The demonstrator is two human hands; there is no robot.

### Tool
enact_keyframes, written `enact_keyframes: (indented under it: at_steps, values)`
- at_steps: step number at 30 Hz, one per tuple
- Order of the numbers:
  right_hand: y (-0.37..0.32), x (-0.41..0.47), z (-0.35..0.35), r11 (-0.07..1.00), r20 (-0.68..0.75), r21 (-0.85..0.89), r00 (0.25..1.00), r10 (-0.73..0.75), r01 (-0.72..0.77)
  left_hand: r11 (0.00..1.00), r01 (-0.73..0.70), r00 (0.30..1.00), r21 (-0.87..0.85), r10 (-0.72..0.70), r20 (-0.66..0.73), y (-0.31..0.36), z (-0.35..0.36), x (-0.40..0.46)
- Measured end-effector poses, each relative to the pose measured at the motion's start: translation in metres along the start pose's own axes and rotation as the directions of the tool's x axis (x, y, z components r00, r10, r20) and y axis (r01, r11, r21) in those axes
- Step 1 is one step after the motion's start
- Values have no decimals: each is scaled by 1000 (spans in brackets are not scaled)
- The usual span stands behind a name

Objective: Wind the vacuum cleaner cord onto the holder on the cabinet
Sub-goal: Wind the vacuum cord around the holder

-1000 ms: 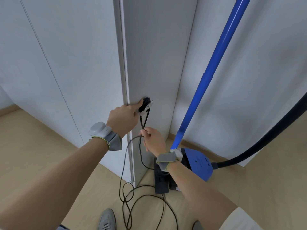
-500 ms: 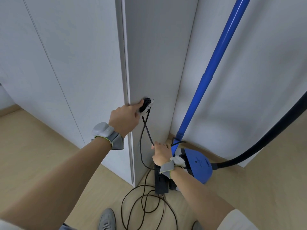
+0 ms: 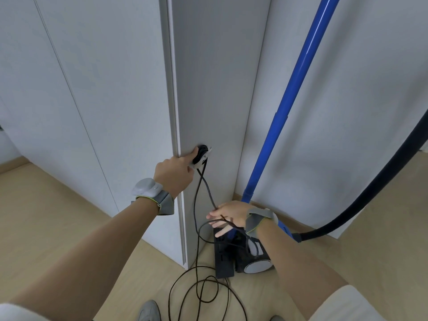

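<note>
A small white holder (image 3: pixel 206 154) is fixed low on the grey side panel of the cabinet (image 3: pixel 213 89), with turns of the black cord (image 3: pixel 210 195) wound on it. My left hand (image 3: pixel 173 173) is at the holder, its thumb tip against the wound turns and its other fingers curled. From there the cord runs down to my right hand (image 3: pixel 228 216), which is lower and to the right. That hand's fingers are spread fairly straight and the cord lies across them. More cord lies in loose loops on the floor (image 3: pixel 203 290).
The blue vacuum cleaner (image 3: pixel 285 230) stands in the corner with its black floor head (image 3: pixel 223 258) upright beside it. Its blue tube (image 3: pixel 294 89) leans up the wall, and a thick black hose (image 3: pixel 370 205) arcs away right. My shoe (image 3: pixel 149 311) is near the loops.
My right hand has dropped from just under the holder to near the vacuum, its fingers opening out with the cord across them. My left hand stays at the holder. The floor loops have shifted.
</note>
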State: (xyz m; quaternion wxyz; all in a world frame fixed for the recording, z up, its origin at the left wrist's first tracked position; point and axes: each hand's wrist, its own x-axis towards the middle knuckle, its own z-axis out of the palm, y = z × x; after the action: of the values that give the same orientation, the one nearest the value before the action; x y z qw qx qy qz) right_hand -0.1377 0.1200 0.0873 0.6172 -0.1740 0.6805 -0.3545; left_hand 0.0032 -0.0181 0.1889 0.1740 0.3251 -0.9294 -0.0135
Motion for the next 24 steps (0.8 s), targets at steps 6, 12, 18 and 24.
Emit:
enact_keyframes:
  at_steps: [6, 12, 18, 24]
  values:
    - [14, -10, -12, 998, 73, 65, 997, -22, 18, 1000, 1, 1000, 19, -1, -2, 0, 3, 0]
    - [20, -22, 1, 999, -35, -28, 999, -24, 23, 997, 65, 997, -34, -64, 40, 11, 4, -8]
    - [33, -24, 26, 995, -230, 31, 969, -86, 95, 982, 110, 989, -157, -93, 112, 25, 17, -23]
    - [50, -38, 41, 915, -292, 353, 952, -91, 196, 955, 238, 968, -175, -218, 128, 42, 31, -28]
